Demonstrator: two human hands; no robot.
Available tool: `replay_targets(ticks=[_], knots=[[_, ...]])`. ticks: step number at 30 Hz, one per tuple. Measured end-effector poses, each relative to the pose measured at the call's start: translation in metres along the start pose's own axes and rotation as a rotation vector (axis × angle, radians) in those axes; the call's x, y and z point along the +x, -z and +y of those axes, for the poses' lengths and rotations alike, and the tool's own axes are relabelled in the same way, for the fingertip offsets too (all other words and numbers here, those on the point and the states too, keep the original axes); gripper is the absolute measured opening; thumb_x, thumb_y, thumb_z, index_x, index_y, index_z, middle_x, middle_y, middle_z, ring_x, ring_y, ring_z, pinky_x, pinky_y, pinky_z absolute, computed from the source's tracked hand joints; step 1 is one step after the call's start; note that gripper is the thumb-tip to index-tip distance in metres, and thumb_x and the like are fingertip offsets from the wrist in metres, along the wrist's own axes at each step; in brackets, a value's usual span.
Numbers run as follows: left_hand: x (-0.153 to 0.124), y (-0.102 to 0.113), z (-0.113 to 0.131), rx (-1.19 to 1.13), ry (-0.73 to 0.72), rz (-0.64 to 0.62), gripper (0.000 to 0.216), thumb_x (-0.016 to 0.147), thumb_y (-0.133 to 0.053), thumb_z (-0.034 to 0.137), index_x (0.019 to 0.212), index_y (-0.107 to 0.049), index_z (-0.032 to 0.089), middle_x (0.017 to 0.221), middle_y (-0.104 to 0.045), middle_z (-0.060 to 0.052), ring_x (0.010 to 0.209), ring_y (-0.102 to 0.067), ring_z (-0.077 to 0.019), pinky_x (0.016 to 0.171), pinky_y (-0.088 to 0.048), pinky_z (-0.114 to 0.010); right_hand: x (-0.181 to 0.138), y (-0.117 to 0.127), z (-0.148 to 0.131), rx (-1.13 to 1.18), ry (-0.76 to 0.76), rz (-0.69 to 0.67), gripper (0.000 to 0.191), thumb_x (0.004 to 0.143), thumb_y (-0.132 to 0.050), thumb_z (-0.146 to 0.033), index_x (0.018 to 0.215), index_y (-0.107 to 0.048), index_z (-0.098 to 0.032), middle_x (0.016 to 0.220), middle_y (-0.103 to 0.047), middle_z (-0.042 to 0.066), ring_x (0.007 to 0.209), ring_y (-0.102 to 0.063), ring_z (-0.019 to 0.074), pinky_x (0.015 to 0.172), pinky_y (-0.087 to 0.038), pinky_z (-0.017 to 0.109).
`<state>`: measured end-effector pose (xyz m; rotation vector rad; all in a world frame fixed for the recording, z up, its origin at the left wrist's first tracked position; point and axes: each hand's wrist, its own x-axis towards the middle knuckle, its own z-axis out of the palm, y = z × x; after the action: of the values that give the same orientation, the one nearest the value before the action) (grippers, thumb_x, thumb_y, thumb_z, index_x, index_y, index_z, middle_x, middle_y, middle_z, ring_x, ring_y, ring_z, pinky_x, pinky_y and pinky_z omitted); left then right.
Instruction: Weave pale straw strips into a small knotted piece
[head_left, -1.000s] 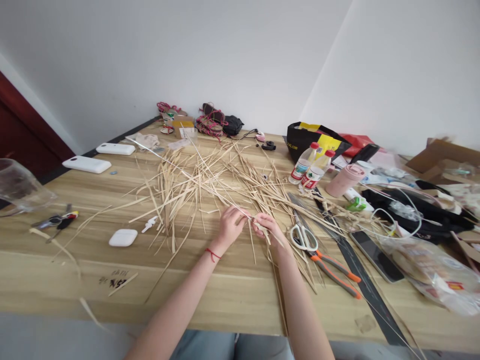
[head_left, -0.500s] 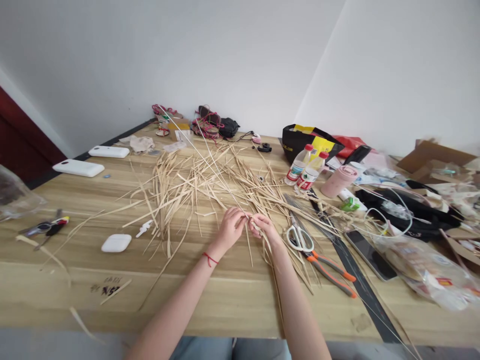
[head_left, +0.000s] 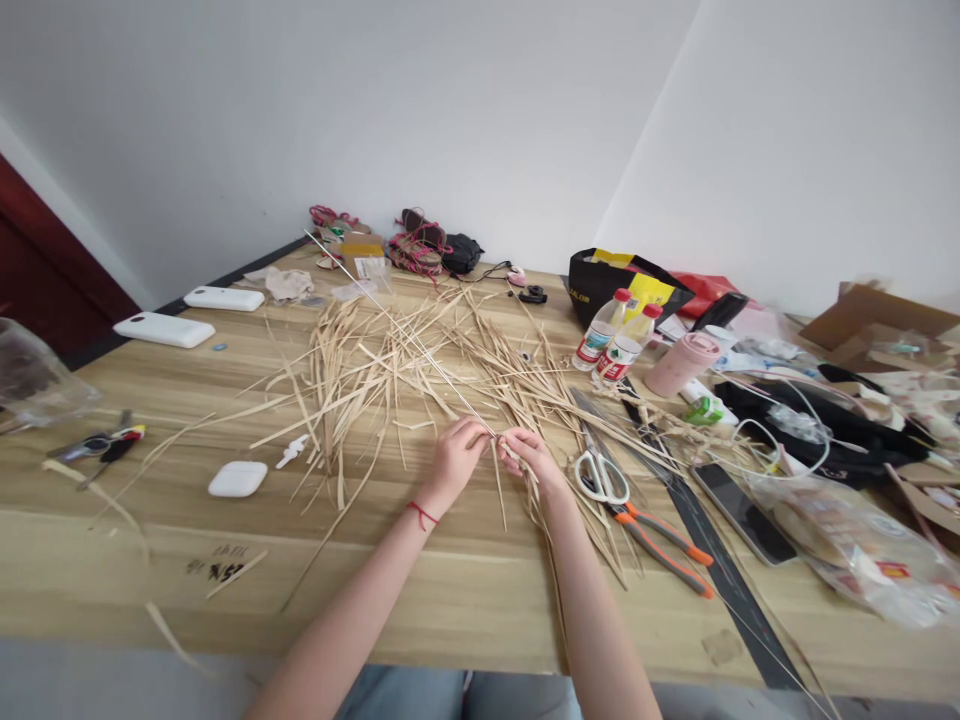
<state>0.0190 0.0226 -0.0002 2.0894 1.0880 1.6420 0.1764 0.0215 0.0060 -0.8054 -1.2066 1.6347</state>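
My left hand (head_left: 457, 462) is closed in a pinch on long thin pale wires (head_left: 390, 318), which slant up and away to the left. Close beside it, my right hand (head_left: 534, 464) has its fingers closed around the wires' near end and a straw strip (head_left: 534, 490) that trails down along the forearm. What lies between the fingertips is small and partly hidden. Beyond both hands spreads a loose heap of dry straw strips (head_left: 360, 370).
Right of my hands lie white-handled scissors (head_left: 602, 478) and orange-handled pliers (head_left: 664, 545). Two bottles (head_left: 600, 335), a pink cup (head_left: 682, 362), a phone (head_left: 744, 512) and plastic bags crowd the right side. A white case (head_left: 238, 479) lies at left.
The far ends of the wires, spread apart before, now lie close together in nearly one line. Both hands stay in almost the same place; the view has shifted slightly.
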Motion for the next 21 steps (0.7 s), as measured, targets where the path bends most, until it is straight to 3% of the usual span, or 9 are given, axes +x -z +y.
replay_targets(ticks=[21], knots=[[0.0059, 0.0003, 0.0017, -0.083, -0.029, -0.084, 0.012, 0.085, -0.052, 0.017, 0.085, -0.063, 0.019, 0.080, -0.058, -0.003, 0.078, -0.056, -0.0151, 0.071, -0.046, -0.028, 0.0023, 0.0055, 0.0044, 0.033, 0.002, -0.037, 0.030, 0.068, -0.068, -0.046, 0.069, -0.061, -0.017, 0.056, -0.054, -0.002, 0.039, -0.036, 0.0054, 0.035, -0.021, 0.019]])
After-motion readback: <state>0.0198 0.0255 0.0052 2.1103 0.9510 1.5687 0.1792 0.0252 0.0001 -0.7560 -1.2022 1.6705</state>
